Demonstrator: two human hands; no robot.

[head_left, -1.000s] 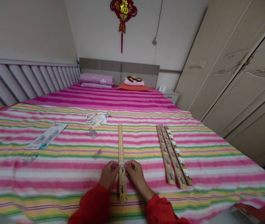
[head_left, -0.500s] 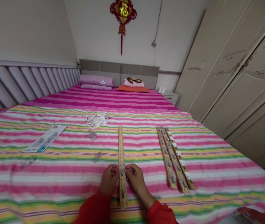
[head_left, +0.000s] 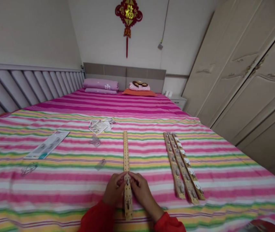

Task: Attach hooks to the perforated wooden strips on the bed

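Note:
A long wooden strip with rows of holes lies lengthwise in front of me on the striped bedspread. A small metal hook sits on its nearer half, and another metal hook is fixed close to its near end. My left hand is closed in a pinch at the strip's left edge. From the right, my right hand pinches too. Both thumbs and forefingers meet over the strip at the upper edge of the first hook; the exact grip is partly hidden by the fingers.
Three wooden strips carrying metal and white hooks lie to the right. A clear pad with a hook, a small clear packet, a paper pile, a hook card and thin wire pieces lie left of the middle strip.
My fingertips have shifted from the strip's two sides to above the hook, where they now come together. The strips lie as before, apart from a slight camera shift.

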